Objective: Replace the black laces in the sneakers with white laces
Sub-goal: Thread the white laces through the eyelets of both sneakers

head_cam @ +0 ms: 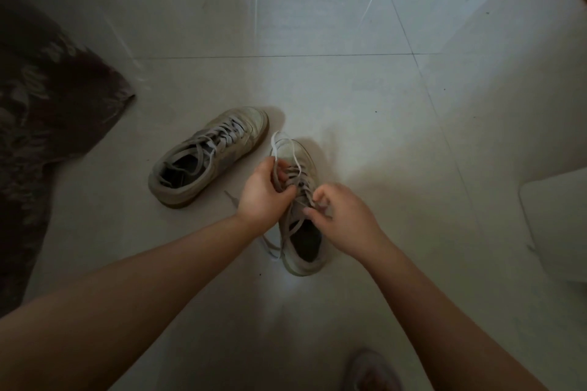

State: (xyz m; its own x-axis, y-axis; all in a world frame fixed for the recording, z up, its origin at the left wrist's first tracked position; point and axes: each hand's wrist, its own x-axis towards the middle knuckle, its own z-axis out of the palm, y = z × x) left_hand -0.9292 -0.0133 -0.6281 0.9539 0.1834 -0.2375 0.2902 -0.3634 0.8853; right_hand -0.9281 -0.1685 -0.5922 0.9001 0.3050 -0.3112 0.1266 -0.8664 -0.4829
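Pale floor tiles [317,89] carry the near sneaker [301,209], toe pointing far, your left hand [263,194] gripping its white lace [279,149], right hand [340,216] pinching the lacing.

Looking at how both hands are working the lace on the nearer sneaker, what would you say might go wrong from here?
1. The left hand holds a white lace looping loosely over the toe; it may twist or snag.
2. The right hand pinches at the eyelets of the nearer sneaker, which nothing pins down, so it may slide on the tiled floor.
3. Dim light could hide a skipped eyelet.
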